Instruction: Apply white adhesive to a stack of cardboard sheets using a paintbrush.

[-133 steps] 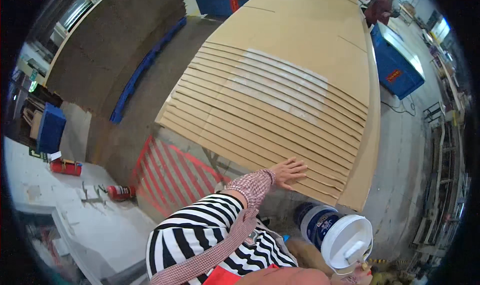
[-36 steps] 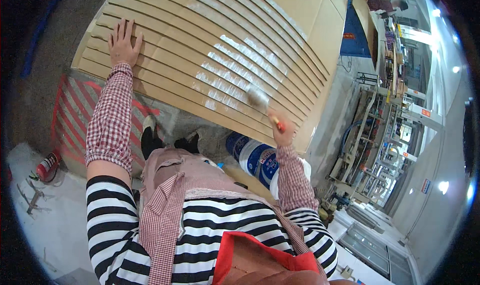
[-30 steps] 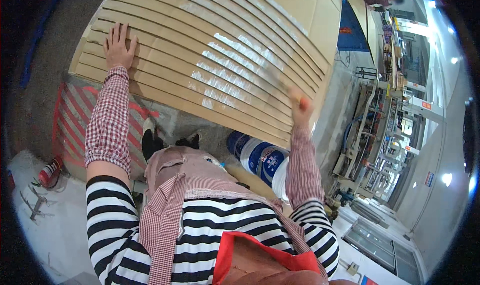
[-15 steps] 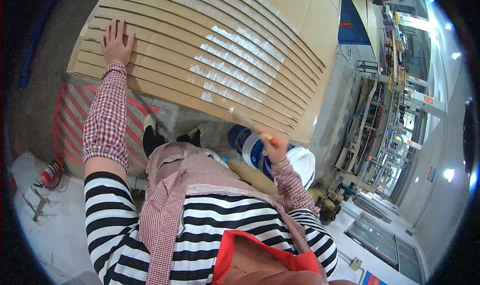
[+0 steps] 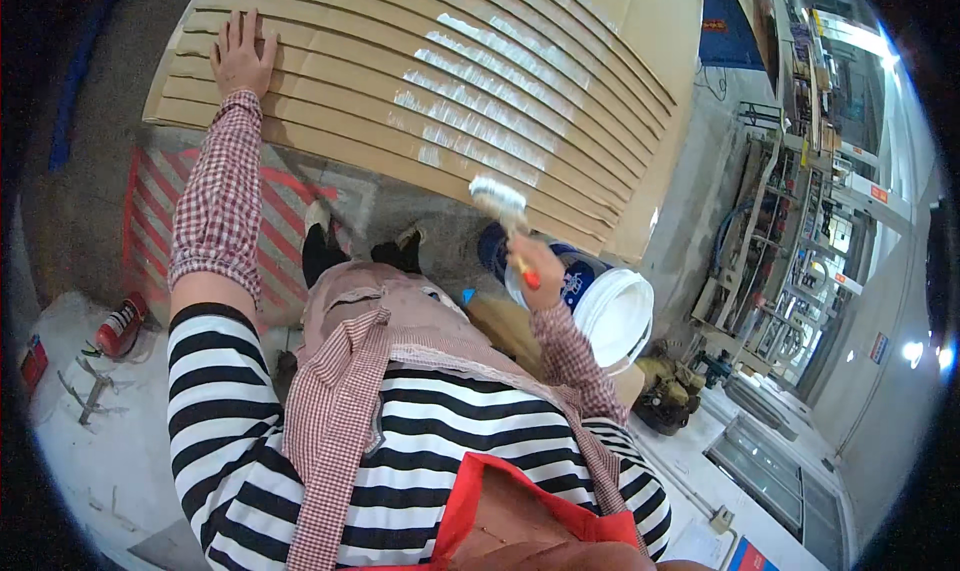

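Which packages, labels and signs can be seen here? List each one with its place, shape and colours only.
White bucket: round tub with a blue printed label, on the floor by the right hand, which holds a brush.
Fire extinguisher: red cylinder with a pale label, lying on the floor at left.
Blue panel: upright at top right, carrying a small red label.
Small signs: little red-marked cards on the shelving at right, too small to make out.

The slatted wooden panel (image 5: 420, 81) lies open across its middle, with only the left hand (image 5: 240, 56) pressed flat at its ten o'clock corner. At four o'clock the right hand (image 5: 535, 263) holds a brush (image 5: 500, 206) just off the panel's near edge. A white bucket (image 5: 600, 306) crowds it from below, and shelving (image 5: 790, 231) closes the three o'clock side.
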Action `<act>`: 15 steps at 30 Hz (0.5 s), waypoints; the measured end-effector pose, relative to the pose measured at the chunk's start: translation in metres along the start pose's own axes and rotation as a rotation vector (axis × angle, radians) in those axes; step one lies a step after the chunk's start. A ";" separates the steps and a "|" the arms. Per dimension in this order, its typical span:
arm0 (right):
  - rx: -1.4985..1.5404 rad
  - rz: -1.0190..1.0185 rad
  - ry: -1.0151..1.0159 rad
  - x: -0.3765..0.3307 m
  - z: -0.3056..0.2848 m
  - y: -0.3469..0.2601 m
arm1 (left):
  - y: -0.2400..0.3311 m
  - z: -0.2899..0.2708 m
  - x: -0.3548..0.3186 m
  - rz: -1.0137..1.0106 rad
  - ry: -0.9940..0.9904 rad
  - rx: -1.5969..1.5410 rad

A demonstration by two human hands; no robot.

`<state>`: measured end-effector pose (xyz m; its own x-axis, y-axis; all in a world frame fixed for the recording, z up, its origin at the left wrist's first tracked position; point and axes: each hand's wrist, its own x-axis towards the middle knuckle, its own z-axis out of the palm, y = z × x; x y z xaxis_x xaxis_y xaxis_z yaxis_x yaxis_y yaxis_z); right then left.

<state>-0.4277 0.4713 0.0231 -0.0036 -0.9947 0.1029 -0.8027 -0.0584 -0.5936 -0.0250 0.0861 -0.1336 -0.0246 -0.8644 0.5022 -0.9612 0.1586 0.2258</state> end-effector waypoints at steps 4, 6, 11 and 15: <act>0.126 -0.003 0.038 -0.004 -0.016 -0.019 | 0.001 -0.004 0.003 -0.001 -0.037 0.084; -0.006 -0.020 0.165 0.017 -0.025 -0.009 | 0.003 -0.002 0.002 -0.004 -0.043 0.116; 0.023 0.074 0.065 0.017 -0.001 -0.009 | 0.008 0.001 -0.013 -0.108 -0.152 0.280; 0.146 0.099 0.001 -0.025 -0.001 -0.038 | 0.006 -0.004 -0.012 -0.095 -0.122 0.210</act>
<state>-0.3982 0.4984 0.0438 -0.0789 -0.9961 0.0386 -0.7029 0.0282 -0.7108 -0.0293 0.0993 -0.1348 0.0475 -0.9237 0.3801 -0.9964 -0.0172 0.0828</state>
